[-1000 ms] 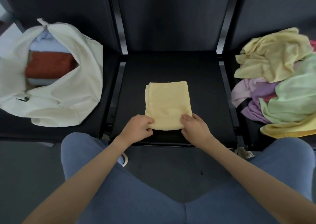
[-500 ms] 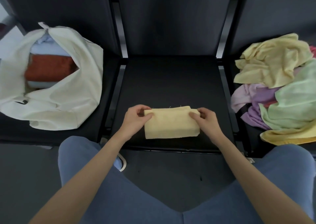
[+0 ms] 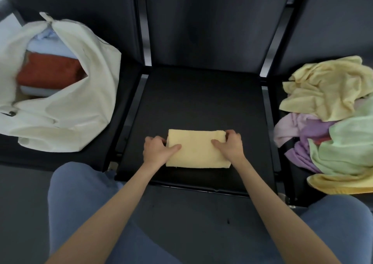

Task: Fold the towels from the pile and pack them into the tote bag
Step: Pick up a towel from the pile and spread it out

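Note:
A folded pale yellow towel (image 3: 196, 150) lies as a small rectangle on the middle black seat (image 3: 201, 102), near its front edge. My left hand (image 3: 158, 149) grips its left edge, thumb on top and fingers curled beside it. My right hand (image 3: 230, 145) grips the right edge the same way. The cream tote bag (image 3: 80, 110) slumps open on the left seat, holding a folded rust-red towel (image 3: 50, 72) between light blue ones (image 3: 46, 47). The loose pile (image 3: 331, 118) of yellow, lilac and green towels covers the right seat.
Three dark seats with upright backs stand in a row, with metal gaps between them. My knees in blue trousers (image 3: 80, 203) are at the bottom of the view over a dark floor.
The long towel was folded in half from the near end to the far end and now lies flat as a shorter rectangle. Both hands moved from its near corners to its side edges.

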The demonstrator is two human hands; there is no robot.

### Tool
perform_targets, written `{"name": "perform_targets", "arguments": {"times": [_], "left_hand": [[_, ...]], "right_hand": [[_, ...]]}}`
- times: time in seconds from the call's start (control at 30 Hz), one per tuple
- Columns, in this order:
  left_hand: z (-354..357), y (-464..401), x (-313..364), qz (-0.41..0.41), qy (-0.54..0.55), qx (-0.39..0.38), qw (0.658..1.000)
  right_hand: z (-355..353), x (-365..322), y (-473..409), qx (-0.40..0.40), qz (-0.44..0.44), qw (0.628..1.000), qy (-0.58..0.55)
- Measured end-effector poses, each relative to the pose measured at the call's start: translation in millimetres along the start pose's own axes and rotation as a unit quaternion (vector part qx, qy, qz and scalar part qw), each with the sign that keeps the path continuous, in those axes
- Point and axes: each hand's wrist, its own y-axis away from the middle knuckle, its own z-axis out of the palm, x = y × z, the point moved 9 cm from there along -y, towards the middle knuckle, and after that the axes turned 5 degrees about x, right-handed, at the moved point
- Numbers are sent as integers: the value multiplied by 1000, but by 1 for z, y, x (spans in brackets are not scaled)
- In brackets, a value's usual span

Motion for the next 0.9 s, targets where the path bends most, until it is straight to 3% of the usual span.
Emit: {"name": "perform_targets", "arguments": {"times": [0.17,0.27,0.37,0.57,0.7,0.9], "left_hand": [[11,11,8,-22,-91,-29,995],[17,16,12,-23,20,-49,998],[10,30,21,-4,186,-93,978],[-44,55,40,56,278,-140,949],[-97,57,45,85,292,-112,946],[-168,36,-3,21,350,-11,937]], "right_hand": [[7,-2,11,-37,3,999,-5],[9,6,19,-83,42,995,-32],[13,7,34,-184,32,982,-16],[9,-28,70,-381,-73,921,31],[14,-93,105,-470,-125,873,-31],[63,-179,124,-469,-139,868,-83]]}}
